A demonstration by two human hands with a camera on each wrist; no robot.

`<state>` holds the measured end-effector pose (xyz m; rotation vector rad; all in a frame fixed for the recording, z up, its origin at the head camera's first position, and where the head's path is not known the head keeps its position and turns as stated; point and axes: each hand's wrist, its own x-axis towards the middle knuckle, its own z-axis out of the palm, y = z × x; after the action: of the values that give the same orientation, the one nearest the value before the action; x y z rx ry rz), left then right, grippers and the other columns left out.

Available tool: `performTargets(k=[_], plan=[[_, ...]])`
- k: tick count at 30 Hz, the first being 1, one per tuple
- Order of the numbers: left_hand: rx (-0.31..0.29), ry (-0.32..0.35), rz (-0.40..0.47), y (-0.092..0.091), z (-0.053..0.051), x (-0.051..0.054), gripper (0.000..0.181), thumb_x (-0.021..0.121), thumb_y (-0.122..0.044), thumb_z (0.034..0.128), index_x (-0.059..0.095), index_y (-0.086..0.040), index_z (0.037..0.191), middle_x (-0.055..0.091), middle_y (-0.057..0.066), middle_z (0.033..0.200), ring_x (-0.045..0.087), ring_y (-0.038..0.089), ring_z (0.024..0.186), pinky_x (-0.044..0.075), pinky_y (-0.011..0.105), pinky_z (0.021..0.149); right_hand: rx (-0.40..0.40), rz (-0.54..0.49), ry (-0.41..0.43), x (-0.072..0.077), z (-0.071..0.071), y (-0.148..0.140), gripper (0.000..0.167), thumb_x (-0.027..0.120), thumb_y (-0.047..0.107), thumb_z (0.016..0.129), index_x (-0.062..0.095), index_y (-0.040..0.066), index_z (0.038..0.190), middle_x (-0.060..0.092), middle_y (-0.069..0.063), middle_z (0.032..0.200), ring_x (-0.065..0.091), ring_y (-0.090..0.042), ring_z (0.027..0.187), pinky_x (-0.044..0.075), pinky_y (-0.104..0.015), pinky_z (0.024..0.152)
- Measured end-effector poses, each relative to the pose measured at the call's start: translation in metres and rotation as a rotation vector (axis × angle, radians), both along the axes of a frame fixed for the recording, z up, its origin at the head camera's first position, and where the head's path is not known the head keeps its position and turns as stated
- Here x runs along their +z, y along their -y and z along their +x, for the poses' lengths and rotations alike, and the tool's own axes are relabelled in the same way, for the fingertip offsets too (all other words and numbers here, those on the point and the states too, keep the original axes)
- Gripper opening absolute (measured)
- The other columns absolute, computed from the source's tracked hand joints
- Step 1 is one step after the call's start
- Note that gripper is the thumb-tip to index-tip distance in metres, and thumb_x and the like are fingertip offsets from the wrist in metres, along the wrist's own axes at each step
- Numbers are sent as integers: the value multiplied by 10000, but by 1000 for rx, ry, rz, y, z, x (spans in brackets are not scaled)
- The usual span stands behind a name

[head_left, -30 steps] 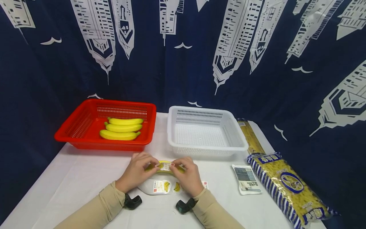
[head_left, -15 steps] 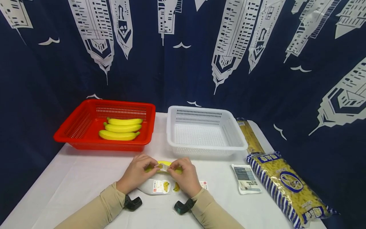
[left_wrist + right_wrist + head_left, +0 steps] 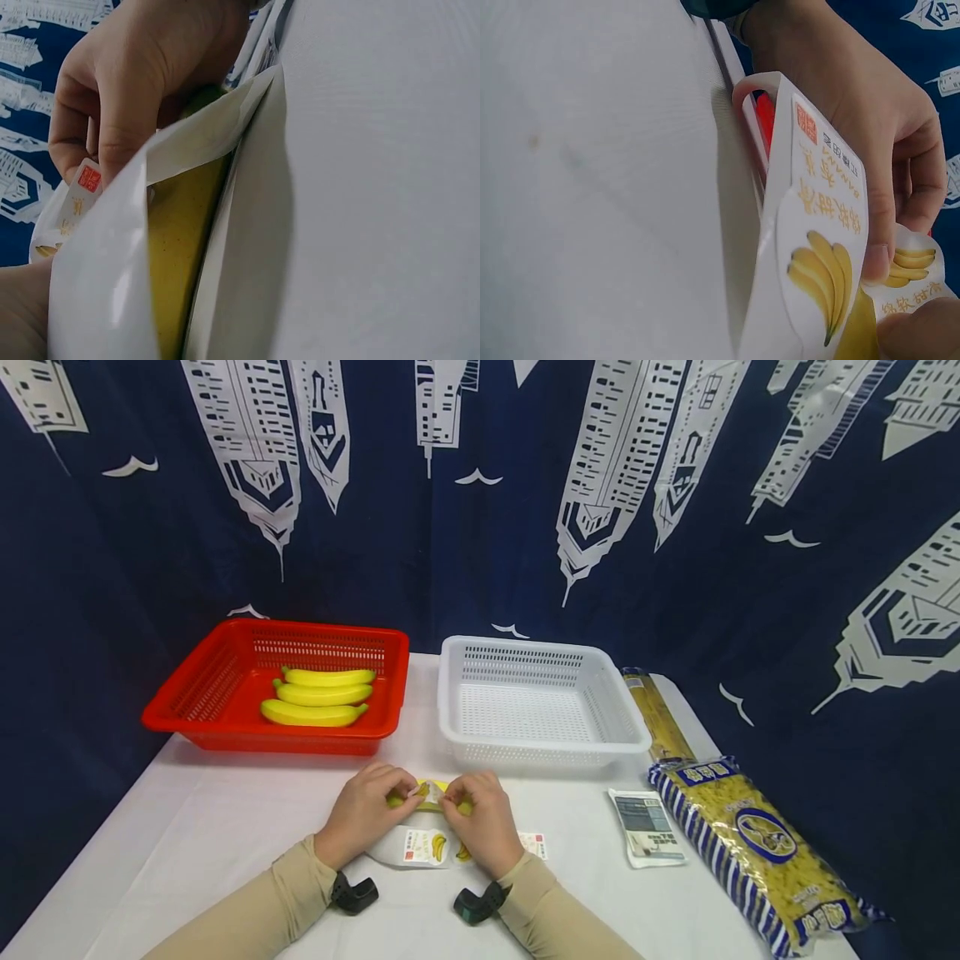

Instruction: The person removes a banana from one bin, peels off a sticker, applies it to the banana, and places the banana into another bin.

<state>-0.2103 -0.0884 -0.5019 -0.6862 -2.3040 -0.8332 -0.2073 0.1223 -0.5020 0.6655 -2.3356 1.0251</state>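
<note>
Both hands pinch opposite ends of a small banana label sticker, which lies against a yellow banana. At its left end is the left hand, thumb against finger; the right hand has the other end. In the left wrist view the right hand pinches the sticker near its red stamp. In the right wrist view the left hand presses a thumb by the sticker's banana picture. Nearer the body, a curling backing strip of labels hides part of the banana.
Behind stand a red basket with three bananas and a white basket. To the right lie a small printed packet, a striped pasta bag and a long golden package.
The right hand has shifted slightly left, closer to the left hand, and the sticker between them now looks bent instead of flat. The baskets and packages stay put.
</note>
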Motion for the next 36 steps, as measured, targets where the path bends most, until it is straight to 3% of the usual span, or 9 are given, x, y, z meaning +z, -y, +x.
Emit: performTargets(k=[11,20,28,36], plan=[[43,39,10,-4,-1,-1,284,942,-184,734,676,-215,829,595,-137,741,535,53,775,476,231,663,-26,30,27,4,2,3,256,846,44,789,633,180,829,620,90,786,513,-95,838,455,-273,752],[87,66,8,-6,-1,-1,324,948,-246,728,632,-229,799,554,-151,712,511,60,768,454,239,640,-73,68,11,4,0,7,276,860,133,805,589,185,800,552,74,715,476,-107,804,403,-269,716],[119,141,30,-7,-1,1,311,943,-304,740,657,-206,815,547,-164,694,508,61,750,443,251,637,-94,66,74,4,0,7,274,852,158,819,581,189,803,521,68,694,449,-107,795,373,-259,703],[123,153,44,-6,-3,-1,264,908,-293,790,649,-240,791,542,-168,688,504,52,749,443,257,646,-93,25,74,5,-1,6,188,818,117,851,635,162,851,482,112,682,454,-89,759,377,-231,660]])
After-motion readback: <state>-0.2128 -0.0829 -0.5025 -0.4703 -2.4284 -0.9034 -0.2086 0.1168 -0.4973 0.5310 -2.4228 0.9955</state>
